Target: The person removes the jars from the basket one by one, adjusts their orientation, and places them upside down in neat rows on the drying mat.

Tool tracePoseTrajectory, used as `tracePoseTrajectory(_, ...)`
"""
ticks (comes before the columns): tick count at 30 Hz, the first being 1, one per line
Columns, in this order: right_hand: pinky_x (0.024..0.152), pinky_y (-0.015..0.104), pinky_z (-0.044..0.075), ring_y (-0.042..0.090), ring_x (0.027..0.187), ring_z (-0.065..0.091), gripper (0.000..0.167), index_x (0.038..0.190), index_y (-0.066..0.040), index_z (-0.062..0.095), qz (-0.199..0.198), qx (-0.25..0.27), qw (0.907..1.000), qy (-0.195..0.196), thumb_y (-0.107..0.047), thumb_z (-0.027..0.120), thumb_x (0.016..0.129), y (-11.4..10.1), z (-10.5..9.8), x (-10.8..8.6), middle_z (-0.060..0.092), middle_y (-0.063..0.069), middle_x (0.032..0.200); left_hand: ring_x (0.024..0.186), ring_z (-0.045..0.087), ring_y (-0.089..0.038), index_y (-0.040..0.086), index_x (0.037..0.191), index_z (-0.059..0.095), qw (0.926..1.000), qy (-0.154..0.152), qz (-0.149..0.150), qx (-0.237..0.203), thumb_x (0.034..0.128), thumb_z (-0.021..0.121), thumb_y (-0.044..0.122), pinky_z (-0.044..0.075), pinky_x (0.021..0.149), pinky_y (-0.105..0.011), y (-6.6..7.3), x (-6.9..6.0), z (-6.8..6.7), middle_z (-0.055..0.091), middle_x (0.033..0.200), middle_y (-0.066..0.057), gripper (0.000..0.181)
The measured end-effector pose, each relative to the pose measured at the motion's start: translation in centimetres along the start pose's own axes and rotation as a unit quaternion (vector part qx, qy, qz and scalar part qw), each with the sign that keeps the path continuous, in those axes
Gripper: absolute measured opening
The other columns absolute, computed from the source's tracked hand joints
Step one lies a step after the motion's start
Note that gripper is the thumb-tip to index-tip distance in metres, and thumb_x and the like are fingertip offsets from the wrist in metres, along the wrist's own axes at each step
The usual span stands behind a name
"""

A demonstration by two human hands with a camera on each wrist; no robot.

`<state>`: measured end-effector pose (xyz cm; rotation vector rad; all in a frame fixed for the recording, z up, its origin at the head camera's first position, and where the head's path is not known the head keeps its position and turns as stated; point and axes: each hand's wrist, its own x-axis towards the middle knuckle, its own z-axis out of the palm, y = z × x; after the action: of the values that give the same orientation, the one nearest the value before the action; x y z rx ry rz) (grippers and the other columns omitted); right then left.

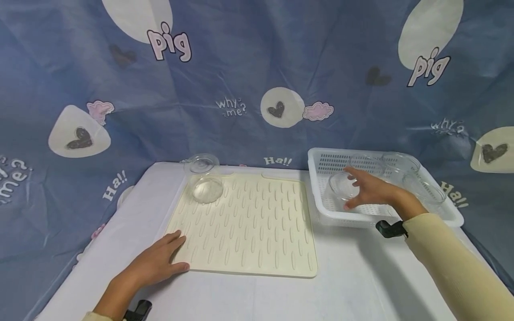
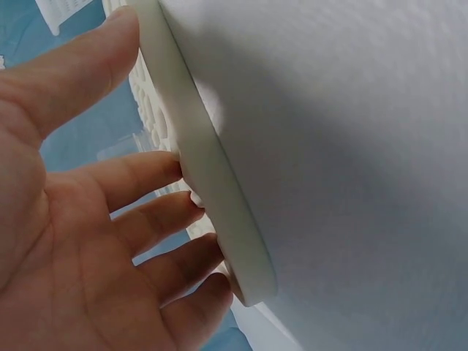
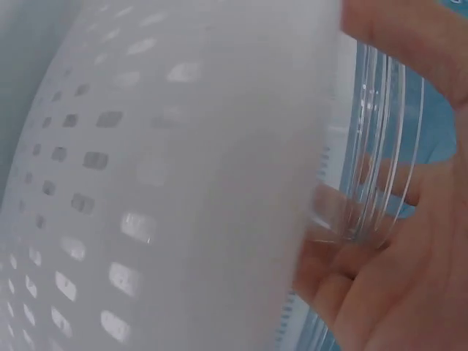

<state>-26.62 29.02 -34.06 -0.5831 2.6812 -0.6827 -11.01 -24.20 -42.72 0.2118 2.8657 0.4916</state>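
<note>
In the head view my left hand (image 1: pixel 160 261) rests at the front left corner of a cream ridged mat (image 1: pixel 257 232). In the left wrist view its fingertips (image 2: pixel 212 252) touch the mat's edge (image 2: pixel 212 168), fingers spread. My right hand (image 1: pixel 371 189) reaches into a white perforated basket (image 1: pixel 329 218), thumb and fingers spread wide either side of a clear round dish (image 1: pixel 339 185). Through the clear dish (image 3: pixel 373 139) in the right wrist view, part of the right hand (image 3: pixel 409 241) shows behind it. Contact there is hard to judge; the basket wall hides some fingertips.
Other clear round dishes (image 1: pixel 401 162) lie in the basket's back and right side. Two clear round pieces (image 1: pixel 206 191) sit at the mat's back left corner. White cloth (image 1: pixel 349 285) covers the table, and a blue printed curtain (image 1: pixel 241 67) hangs behind.
</note>
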Motion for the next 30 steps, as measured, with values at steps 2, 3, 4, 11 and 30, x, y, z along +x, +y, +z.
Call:
tracePoseTrajectory(2,0.1,0.064,0.048,0.057,0.131,0.046,0.119,0.155,0.005,0.011,0.0,-0.005,0.9999,0.012,-0.034,0.088,0.073,0.0,-0.1,0.0,0.035,0.038,0.149,0.139,0.038,-0.053,-0.005,0.142,0.048,1.0,0.0,-0.001,-0.002,0.0806,0.077,0.048,0.041,0.107,-0.064,0.0,-0.1,0.0,0.038,0.153,-0.029,0.086)
tracePoseTrajectory(3,0.1,0.063,0.048,0.056,0.13,0.047,0.119,0.156,0.004,0.012,0.003,-0.007,0.9998,0.018,-0.035,0.088,0.073,0.0,-0.1,0.0,0.037,0.037,0.148,0.139,0.038,-0.052,-0.005,0.142,0.048,1.0,0.0,-0.002,-0.002,0.0807,0.077,0.048,0.041,0.107,-0.064,0.0,-0.1,0.0,0.038,0.153,-0.029,0.086)
tracePoseTrajectory(4,0.1,0.063,0.048,0.055,0.13,0.048,0.12,0.156,0.004,0.011,0.006,-0.006,0.9997,0.023,-0.037,0.087,0.073,-0.1,-0.2,-0.1,0.038,0.036,0.148,0.139,0.037,-0.052,-0.004,0.143,0.048,1.0,0.0,-0.002,-0.003,0.0808,0.077,0.048,0.041,0.107,-0.064,0.0,-0.1,0.0,0.037,0.154,-0.029,0.086)
tracePoseTrajectory(11,0.097,0.064,0.048,0.053,0.126,0.051,0.111,0.154,0.004,0.019,-0.013,-0.015,0.9956,0.092,-0.037,0.086,0.075,-0.8,-1.0,-1.2,0.044,0.034,0.144,0.14,0.037,-0.052,-0.004,0.143,0.048,0.9999,0.0,-0.005,-0.009,0.081,0.076,0.048,0.04,0.108,-0.063,0.0,-0.3,0.1,0.037,0.154,-0.029,0.086)
tracePoseTrajectory(30,0.085,0.028,0.054,0.047,0.133,0.043,0.116,0.159,-0.006,0.002,-0.027,0.066,0.9735,0.217,-0.024,0.085,0.08,-2.0,-1.2,-4.6,0.035,0.026,0.155,0.14,0.036,-0.051,-0.003,0.144,0.047,1.0,0.005,0.003,-0.008,0.0819,0.076,0.047,0.04,0.108,-0.063,0.0,-0.5,0.2,0.037,0.154,-0.028,0.085)
